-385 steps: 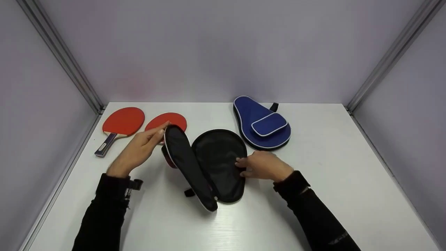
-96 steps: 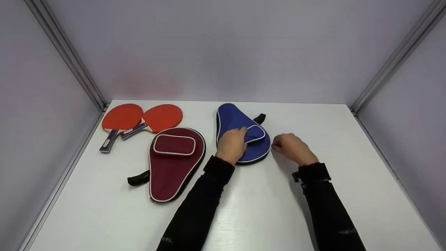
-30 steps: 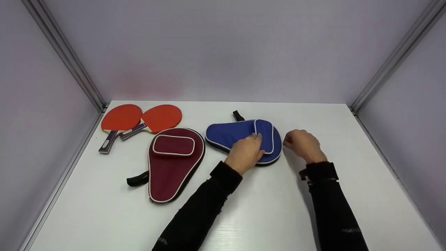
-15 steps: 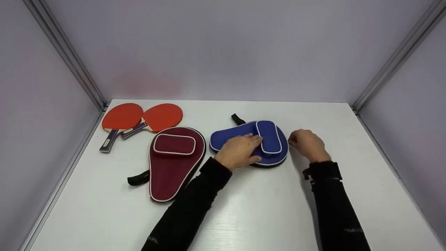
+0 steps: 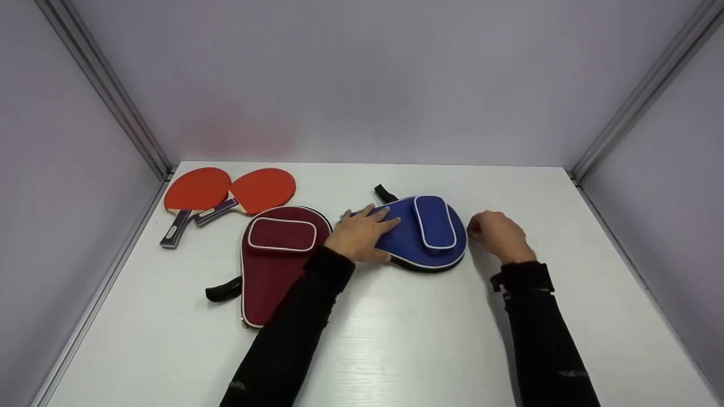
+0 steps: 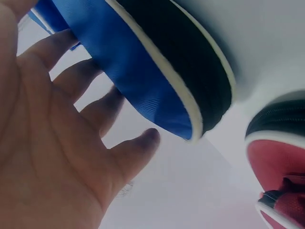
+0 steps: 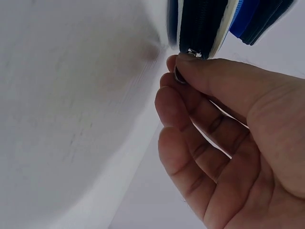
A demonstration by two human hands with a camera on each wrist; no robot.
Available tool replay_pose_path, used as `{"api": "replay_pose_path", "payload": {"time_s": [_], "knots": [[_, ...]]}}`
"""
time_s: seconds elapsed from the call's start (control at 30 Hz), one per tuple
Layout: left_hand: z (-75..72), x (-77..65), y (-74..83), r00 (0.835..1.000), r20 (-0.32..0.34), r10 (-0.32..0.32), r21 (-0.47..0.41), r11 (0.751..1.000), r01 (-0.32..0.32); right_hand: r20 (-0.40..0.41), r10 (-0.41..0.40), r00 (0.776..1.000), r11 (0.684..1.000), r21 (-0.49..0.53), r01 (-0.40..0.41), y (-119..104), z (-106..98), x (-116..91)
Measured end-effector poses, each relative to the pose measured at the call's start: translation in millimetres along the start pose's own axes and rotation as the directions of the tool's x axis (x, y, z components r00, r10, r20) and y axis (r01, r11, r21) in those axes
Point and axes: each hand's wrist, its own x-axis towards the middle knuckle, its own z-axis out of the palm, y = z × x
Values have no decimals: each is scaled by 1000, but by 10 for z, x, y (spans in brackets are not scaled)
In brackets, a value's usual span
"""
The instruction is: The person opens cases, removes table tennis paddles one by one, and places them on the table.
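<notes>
The left hand [image 5: 362,236] is spreading its fingers wide, palm down, over the narrow end of the blue case [image 5: 406,233], its thumb lying along the near edge. The right hand [image 5: 502,236] is bending down at the case's rounded end, thumb and forefinger pinching a small zipper pull [image 7: 179,76] while the other fingers are curling in beside them. Between the two hands' fingers, the case is lying flat, its pocket [image 5: 435,222] facing up nearest the right fingertips. A black strap [image 5: 385,194] is sticking out just beyond the left fingers.

Just left of the left fingers, the maroon case [image 5: 274,271] is lying partly under that forearm. Farther off, beyond it and away from both hands' fingers, two red paddles [image 5: 198,189] [image 5: 264,191] are resting on the white table [image 5: 424,339].

The left hand is covering the blue case's narrow tip, and its black sleeve [image 5: 288,333] is hiding the maroon case's lower right side. The right thumb is concealing part of the zipper pull. How firmly the left fingers are pressing is hard to tell; the left wrist view is cutting off both cases.
</notes>
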Motion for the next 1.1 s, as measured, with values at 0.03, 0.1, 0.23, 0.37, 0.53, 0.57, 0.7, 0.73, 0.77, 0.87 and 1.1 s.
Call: {"api": "replay_pose_path", "payload": {"time_s": [0.03,0.1,0.23,0.37,0.53,0.57,0.7,0.73,0.77,0.87,1.1], "knots": [[48,32,-30,1000,-12,-5,-8,1000,5,0,-1,1000,1000,1,1,-2,0,-1],[101,77,-61,1000,-17,-19,-18,1000,19,1,-3,1000,1000,2,3,3,4,-1],[237,159,-115,998,-55,-28,-48,999,26,5,-5,1000,1000,1,5,7,13,-7],[372,236,-158,995,-94,-34,-52,998,29,9,-2,1000,1000,2,2,6,15,-12],[367,228,-99,989,-133,-63,-49,997,56,4,-7,1000,1000,4,7,4,9,-6],[344,216,-73,988,-135,-71,-39,997,66,2,-9,1000,1000,5,9,1,6,-6],[371,262,-54,985,-141,-101,-21,995,99,4,-9,1000,1000,9,9,-9,-8,-5],[390,285,-59,985,-135,-110,-17,994,108,4,-8,1000,1000,10,8,-13,-11,-7],[415,313,-65,984,-130,-120,-15,993,119,4,-7,1000,1000,11,7,-14,-16,-10],[506,403,-102,982,-127,-141,-37,990,137,5,-6,1000,1000,10,6,-16,-23,-12],[604,480,-91,969,-171,-178,-58,984,171,14,-8,1000,1000,17,8,-36,-17,-11]]}}
